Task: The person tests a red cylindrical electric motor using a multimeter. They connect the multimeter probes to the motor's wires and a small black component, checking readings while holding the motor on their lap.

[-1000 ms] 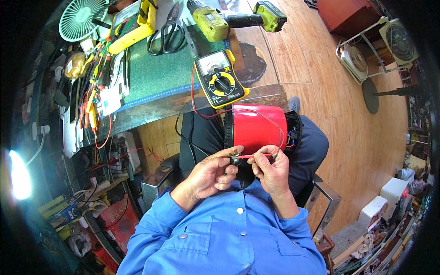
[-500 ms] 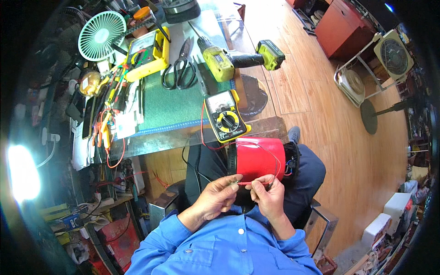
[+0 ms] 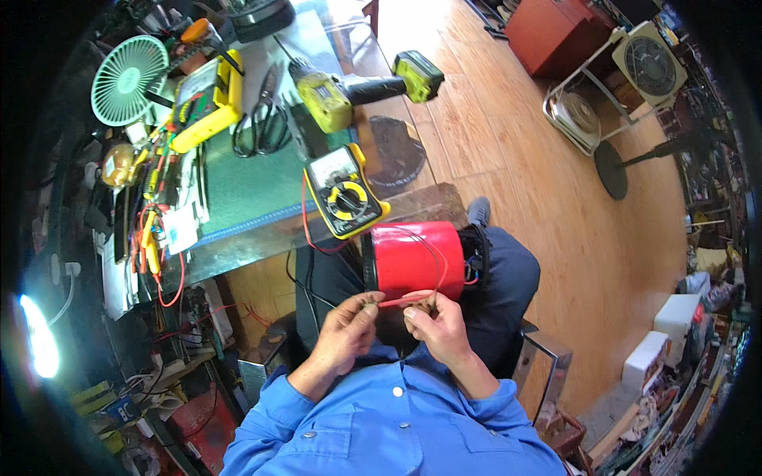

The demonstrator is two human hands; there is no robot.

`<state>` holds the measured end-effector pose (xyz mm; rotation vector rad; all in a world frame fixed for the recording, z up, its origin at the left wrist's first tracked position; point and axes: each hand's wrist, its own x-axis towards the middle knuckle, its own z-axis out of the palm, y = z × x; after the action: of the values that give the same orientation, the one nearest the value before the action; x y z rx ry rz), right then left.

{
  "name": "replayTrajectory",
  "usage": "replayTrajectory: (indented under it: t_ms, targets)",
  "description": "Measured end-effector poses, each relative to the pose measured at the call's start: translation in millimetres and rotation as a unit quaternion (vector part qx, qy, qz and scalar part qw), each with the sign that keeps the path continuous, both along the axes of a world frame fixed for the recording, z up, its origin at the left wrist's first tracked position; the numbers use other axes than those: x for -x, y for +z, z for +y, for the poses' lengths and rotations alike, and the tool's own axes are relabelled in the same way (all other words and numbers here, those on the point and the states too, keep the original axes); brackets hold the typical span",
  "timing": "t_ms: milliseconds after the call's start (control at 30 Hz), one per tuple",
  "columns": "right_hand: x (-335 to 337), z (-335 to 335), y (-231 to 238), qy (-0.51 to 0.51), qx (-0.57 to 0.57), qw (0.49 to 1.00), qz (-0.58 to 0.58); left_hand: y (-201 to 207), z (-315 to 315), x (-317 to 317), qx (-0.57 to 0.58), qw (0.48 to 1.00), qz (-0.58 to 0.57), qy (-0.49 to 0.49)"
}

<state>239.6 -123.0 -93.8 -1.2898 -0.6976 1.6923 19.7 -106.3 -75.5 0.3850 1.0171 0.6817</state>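
Observation:
My right hand point(image 3: 440, 327) is closed on a red test probe point(image 3: 405, 301), its tip pointing left toward my other hand. My left hand point(image 3: 347, 329) pinches something small at the probe's tip; the fingers hide most of it. A red cylinder point(image 3: 418, 258) with black ends lies on my lap just beyond both hands, with wires showing at its right end. The red lead loops over the cylinder. Behind it, a yellow and black analog multimeter point(image 3: 345, 194) leans at the table's edge. A dark cable point(image 3: 300, 278) hangs left of the cylinder.
On the table point(image 3: 238, 178) lie a green cordless drill point(image 3: 327, 103), black-handled scissors point(image 3: 262, 127), a second yellow meter point(image 3: 208, 103) and several screwdrivers. A small fan point(image 3: 129, 79) stands far left. A pedestal base point(image 3: 611, 170) stands on the floor at right.
The whole view has shifted, so the table, drill and meter sit further left. My hands stay close together, the red probe still held between them.

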Motion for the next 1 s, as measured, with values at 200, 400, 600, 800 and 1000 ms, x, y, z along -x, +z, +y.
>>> replayTrajectory:
  t_ms: [200, 400, 600, 800, 1000]
  targets:
    - [-11, -2, 9, -0.042, 0.018, 0.994, 0.100, -3, 3, 3, -0.029, 0.999, -0.009, -0.011]
    - [-37, -22, -12, 0.014, -0.053, 0.997, -0.055, -9, -2, 8, -0.083, 0.996, 0.013, -0.040]
    - [-17, -19, 15, -0.085, -0.045, 0.990, 0.104, -14, -11, -2, -0.162, 0.972, 0.138, -0.101]
    - [-2, -16, 19, -0.057, -0.088, 0.994, -0.025, -13, -11, -3, -0.222, 0.954, 0.159, -0.126]
    - [7, -14, 21, -0.016, -0.088, 0.994, -0.062, -18, -15, -5, -0.247, 0.949, 0.146, -0.127]
